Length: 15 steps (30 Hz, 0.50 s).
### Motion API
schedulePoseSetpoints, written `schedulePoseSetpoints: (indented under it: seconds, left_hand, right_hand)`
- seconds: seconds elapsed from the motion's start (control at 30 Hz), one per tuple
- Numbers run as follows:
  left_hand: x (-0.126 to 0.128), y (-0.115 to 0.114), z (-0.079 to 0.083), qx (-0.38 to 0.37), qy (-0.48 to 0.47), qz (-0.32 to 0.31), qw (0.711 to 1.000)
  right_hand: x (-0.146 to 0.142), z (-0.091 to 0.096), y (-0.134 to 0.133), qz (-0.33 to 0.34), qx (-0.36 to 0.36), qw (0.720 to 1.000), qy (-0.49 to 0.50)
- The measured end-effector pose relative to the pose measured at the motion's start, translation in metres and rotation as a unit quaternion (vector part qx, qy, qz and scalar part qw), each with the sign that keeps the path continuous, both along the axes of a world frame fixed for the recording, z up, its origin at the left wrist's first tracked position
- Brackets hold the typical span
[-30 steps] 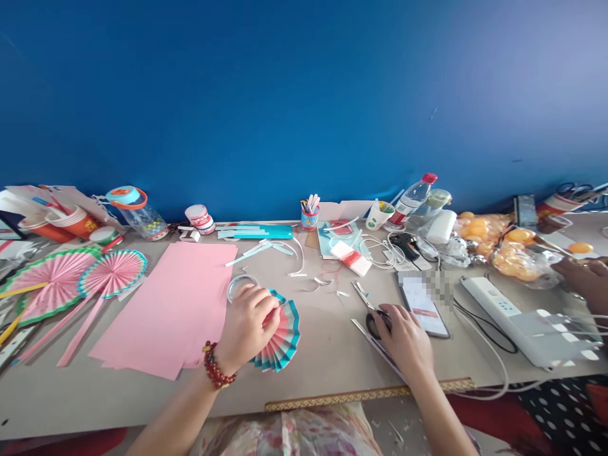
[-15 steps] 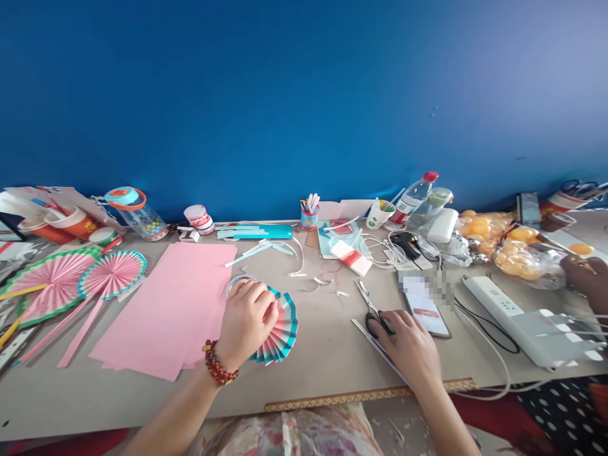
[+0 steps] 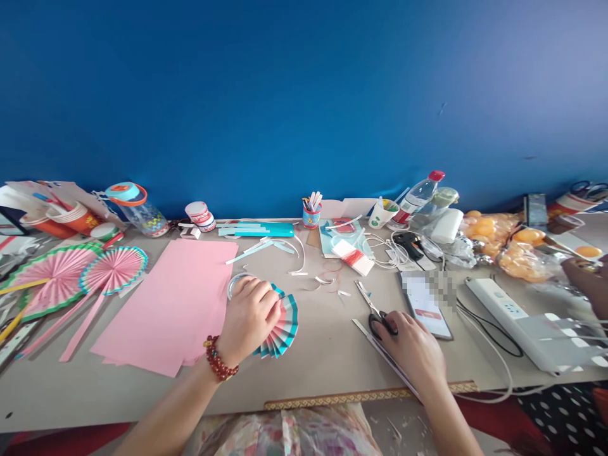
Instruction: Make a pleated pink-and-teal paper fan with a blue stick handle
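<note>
My left hand [image 3: 250, 320], with a red bead bracelet at the wrist, lies over the left part of a pleated paper fan [image 3: 285, 326]. Its fingers are curled down on the fan, hiding the fingertips and that side. The fan is pink and white with a teal edge. A pale ring-shaped item [image 3: 234, 286] shows partly behind this hand. On the right, my right hand [image 3: 413, 348] has its thumb and fingers at the black handles of a pair of scissors [image 3: 373, 307]. The scissors lie on the table, blades pointing away, slightly parted. Beside them is a thin metallic strip [image 3: 380, 351], partly under my hand.
Pink paper sheets [image 3: 166, 310] lie left, beside finished round fans [image 3: 114, 270]. Paper strips [image 3: 266, 244], thread wound on a white card [image 3: 352, 258] and a small pot [image 3: 311, 215] stand behind. A phone [image 3: 427, 310], power strip [image 3: 503, 310] and another person's hand [image 3: 586, 275] are right.
The view has shifted slightly. My right hand has drawn back a little, so more of the scissor handles shows. My left hand stays on the fan.
</note>
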<state>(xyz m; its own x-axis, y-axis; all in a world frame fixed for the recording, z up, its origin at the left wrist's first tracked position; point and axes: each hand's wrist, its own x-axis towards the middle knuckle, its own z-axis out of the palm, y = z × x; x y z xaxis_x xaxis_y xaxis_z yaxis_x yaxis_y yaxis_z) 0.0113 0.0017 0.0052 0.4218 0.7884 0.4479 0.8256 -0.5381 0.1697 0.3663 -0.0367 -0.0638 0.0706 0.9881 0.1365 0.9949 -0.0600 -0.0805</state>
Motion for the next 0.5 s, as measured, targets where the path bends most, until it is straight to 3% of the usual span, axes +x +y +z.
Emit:
schedulePoseSetpoints:
  seconds: [0.5]
  left_hand:
    - [0.004, 0.002, -0.007, -0.017, 0.028, -0.029, 0.999]
  right_hand:
    - [0.014, 0.011, 0.004, -0.06, -0.083, 0.992, 0.071]
